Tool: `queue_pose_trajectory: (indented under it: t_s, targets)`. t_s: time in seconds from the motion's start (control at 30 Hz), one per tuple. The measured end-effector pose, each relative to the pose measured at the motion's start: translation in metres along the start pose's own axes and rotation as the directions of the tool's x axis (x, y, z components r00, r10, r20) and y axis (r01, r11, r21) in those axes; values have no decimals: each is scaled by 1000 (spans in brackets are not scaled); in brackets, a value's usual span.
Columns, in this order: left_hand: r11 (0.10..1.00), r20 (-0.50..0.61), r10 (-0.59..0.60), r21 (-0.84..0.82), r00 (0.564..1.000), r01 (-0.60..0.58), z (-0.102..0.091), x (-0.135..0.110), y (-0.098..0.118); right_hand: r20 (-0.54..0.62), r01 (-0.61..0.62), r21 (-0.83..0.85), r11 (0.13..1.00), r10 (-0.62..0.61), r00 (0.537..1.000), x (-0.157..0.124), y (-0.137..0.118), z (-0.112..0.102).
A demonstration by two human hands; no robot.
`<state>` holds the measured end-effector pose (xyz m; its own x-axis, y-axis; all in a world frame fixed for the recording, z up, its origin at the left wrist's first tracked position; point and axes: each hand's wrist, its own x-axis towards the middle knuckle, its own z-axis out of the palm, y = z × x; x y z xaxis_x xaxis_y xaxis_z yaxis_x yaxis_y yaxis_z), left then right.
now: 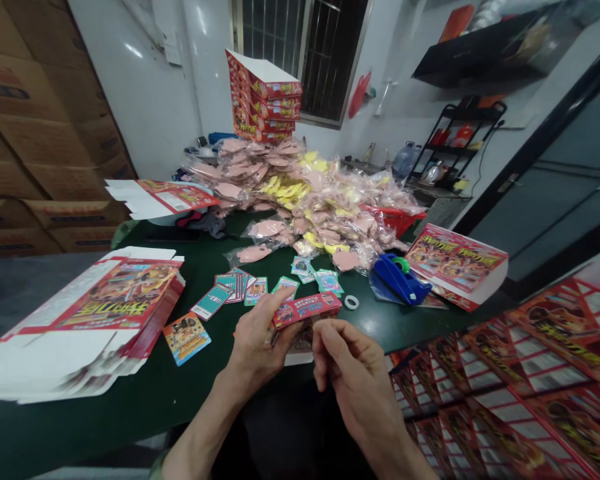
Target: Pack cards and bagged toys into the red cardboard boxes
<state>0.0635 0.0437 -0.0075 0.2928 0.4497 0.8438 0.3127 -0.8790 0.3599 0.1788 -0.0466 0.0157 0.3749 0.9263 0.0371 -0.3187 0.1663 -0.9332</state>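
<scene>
My left hand (261, 339) is closed around a small red printed carton (307, 308), thumb on its upper left and fingers beneath. The carton is tilted above the front edge of the green table. Close to its lower right side is my right hand (349, 353), thumb and fingers curled together. Whatever those fingers pinch, if anything, is hidden. Small printed cards (230, 288) lie fanned out beyond the left hand. A white tape ring (351, 302) rests just right of the carton, and a blue tape dispenser (400, 280) with a green roll stands farther right.
Flat unfolded red cartons (125, 300) are stacked at left. Bagged pink and yellow pieces (300, 200) heap up behind, below stacked display boxes (265, 100). Another display box (455, 263) sits at right. Many filled red boxes (520, 360) crowd the lower right.
</scene>
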Motion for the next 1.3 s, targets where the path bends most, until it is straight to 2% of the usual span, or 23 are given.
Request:
queue_pose_trajectory:
  t_s: [0.13, 0.27, 0.43, 0.73, 0.9, 1.03, 1.3]
  targets:
    - [1000, -3, 17, 0, 1000, -17, 0, 0, -1, -34, 78, -64, 995, -81, 996, 6, 3, -4]
    - [1000, 0, 21, -14, 1000, -20, 0, 1, -2, -106, 185, -216, 959, -212, 972, 8, 2, -8]
    - [1000, -1, -17, -20, 1000, 17, 1, 1, -1, -71, 244, -255, 936, -270, 960, 3, -11, -5]
    - [999, 5, -38, -17, 999, 38, -2, 0, 1, 23, 180, -148, 973, -178, 984, 16, -3, 0]
    - [999, -1, 39, -19, 999, -39, -2, 0, -1, 20, 90, -145, 985, -88, 996, 21, -7, 1]
    - [994, 75, 90, -73, 993, -84, -4, 2, -4, 14, 28, -175, 984, -26, 1000, 20, -15, 1]
    - [994, 264, 106, -46, 959, -97, -10, 8, -4, -1, 30, -235, 972, -31, 1000, 23, -17, 3]
